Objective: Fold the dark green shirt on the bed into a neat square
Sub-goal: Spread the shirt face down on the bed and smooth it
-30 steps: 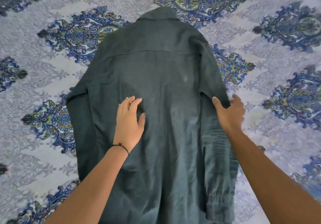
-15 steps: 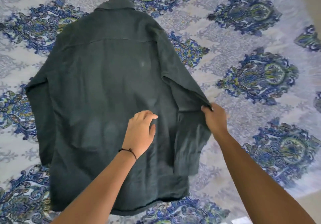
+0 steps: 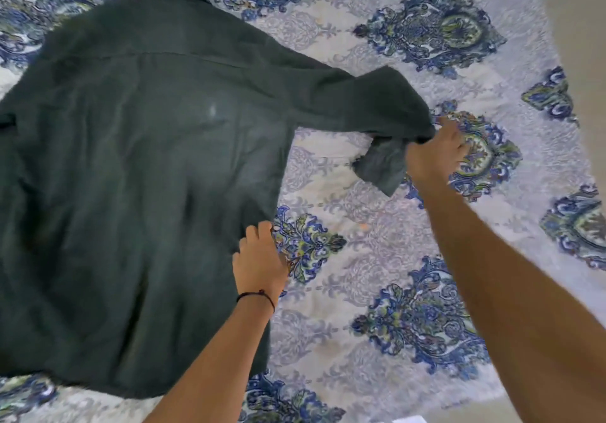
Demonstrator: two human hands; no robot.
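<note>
The dark green shirt (image 3: 137,166) lies back-up on the bed, collar at the top, filling the left half of the view. Its right sleeve (image 3: 367,101) stretches out to the right, lifted off the sheet, with the cuff end hanging down. My right hand (image 3: 433,157) grips that sleeve near the cuff. My left hand (image 3: 260,258), with a dark cord on the wrist, rests on the shirt's right side edge, fingers curled over the cloth. The shirt's left side runs out of view.
The bed sheet (image 3: 410,258) is pale with blue and green ornamental medallions. The bed's edge shows at the lower right, and a plain beige surface (image 3: 577,22) rises at the upper right.
My right hand has pulled the right sleeve from against the shirt's side out to the right. My left hand slid from the middle of the back to the right edge. The view shifted right.
</note>
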